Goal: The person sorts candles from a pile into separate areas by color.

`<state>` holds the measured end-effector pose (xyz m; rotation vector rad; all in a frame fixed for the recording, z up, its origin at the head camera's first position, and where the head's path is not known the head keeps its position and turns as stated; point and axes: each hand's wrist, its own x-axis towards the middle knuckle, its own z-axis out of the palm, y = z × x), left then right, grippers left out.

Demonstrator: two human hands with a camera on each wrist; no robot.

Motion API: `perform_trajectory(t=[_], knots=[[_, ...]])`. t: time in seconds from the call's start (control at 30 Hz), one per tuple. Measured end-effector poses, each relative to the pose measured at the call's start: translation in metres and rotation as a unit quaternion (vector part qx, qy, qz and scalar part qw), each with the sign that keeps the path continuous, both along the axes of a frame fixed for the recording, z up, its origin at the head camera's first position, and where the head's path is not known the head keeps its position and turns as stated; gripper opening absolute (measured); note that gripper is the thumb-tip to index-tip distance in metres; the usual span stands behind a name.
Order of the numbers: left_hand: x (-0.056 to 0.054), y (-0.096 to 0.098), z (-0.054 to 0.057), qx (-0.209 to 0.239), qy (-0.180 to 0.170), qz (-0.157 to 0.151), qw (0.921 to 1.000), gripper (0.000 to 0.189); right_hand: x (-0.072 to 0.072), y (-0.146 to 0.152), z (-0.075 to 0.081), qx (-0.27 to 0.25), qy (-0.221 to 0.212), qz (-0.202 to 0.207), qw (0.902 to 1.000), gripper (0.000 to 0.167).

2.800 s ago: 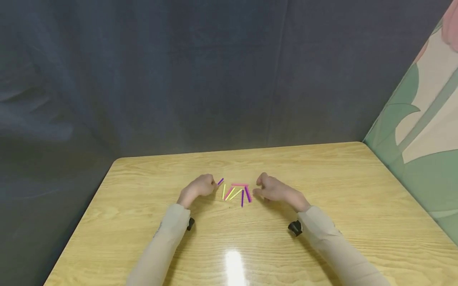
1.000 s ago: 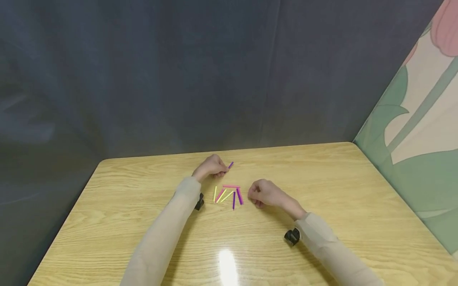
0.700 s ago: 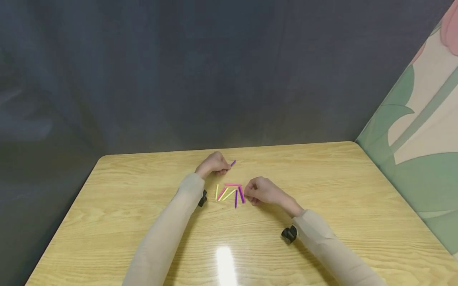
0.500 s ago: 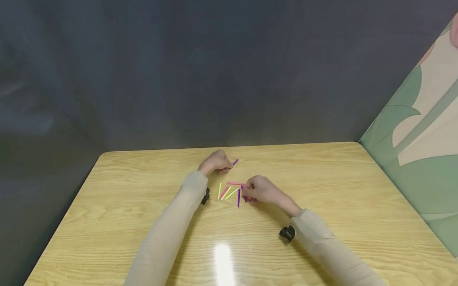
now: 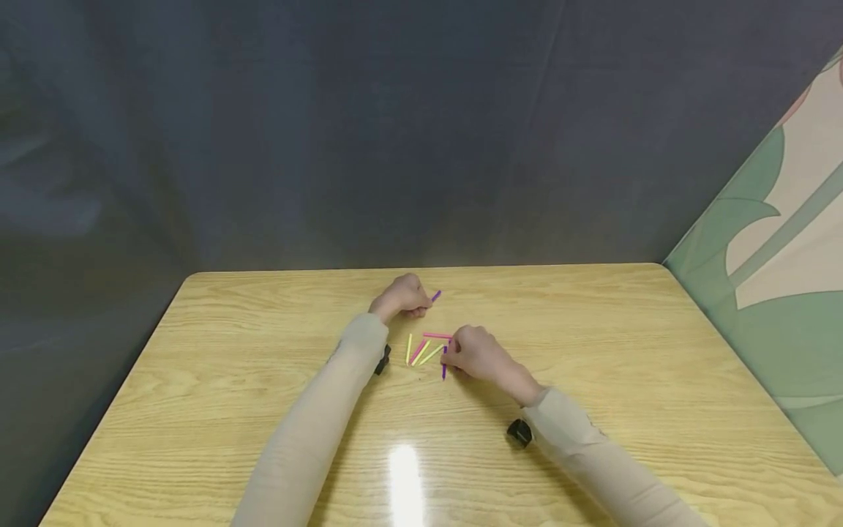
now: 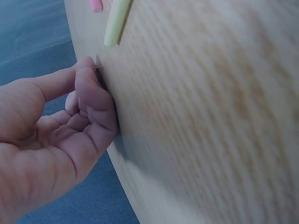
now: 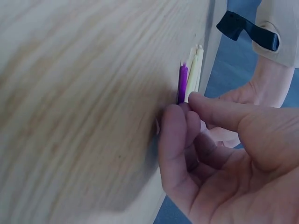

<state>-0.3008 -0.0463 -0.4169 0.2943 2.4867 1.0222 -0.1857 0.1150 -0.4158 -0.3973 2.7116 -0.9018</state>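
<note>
Several thin candles in purple, pink and yellow lie on the wooden table (image 5: 263, 410). My left hand (image 5: 403, 296) is beyond the group and pinches one purple candle (image 5: 436, 296), whose end sticks out past the fingers; in the left wrist view the fingers hide it. At the group's right side, the thumb and curled fingers of my right hand (image 5: 479, 356) are on a purple candle (image 7: 182, 84), its wick end projecting from the fingertips. Left of this lie the yellow candle (image 5: 431, 354) and others. A pink candle (image 5: 437, 335) lies across the top, its right end by my right hand.
A dark curtain (image 5: 369, 139) hangs behind the table's far edge. On the right stands a flower-patterned panel (image 5: 784, 307). Black wrist straps (image 5: 519, 433) are worn on both sleeves.
My left hand has carried its purple candle away to the far side of the group. The right hand has moved left onto the candles at the group's right side, and its fingers have closed.
</note>
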Motion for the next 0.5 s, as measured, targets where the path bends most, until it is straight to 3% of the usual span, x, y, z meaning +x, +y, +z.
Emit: perform_trajectory(t=[0.27, 0.5], knots=[[0.006, -0.001, -0.004, 0.028, -0.005, 0.006, 0.9996, 0.023, 0.002, -0.006, -0.002, 0.027, 0.007, -0.035, 0.9990, 0.034], [0.011, -0.008, -0.012, 0.060, 0.004, 0.015, 0.9981, 0.020, 0.003, -0.009, -0.005, 0.043, -0.002, -0.022, 0.9988, 0.038]])
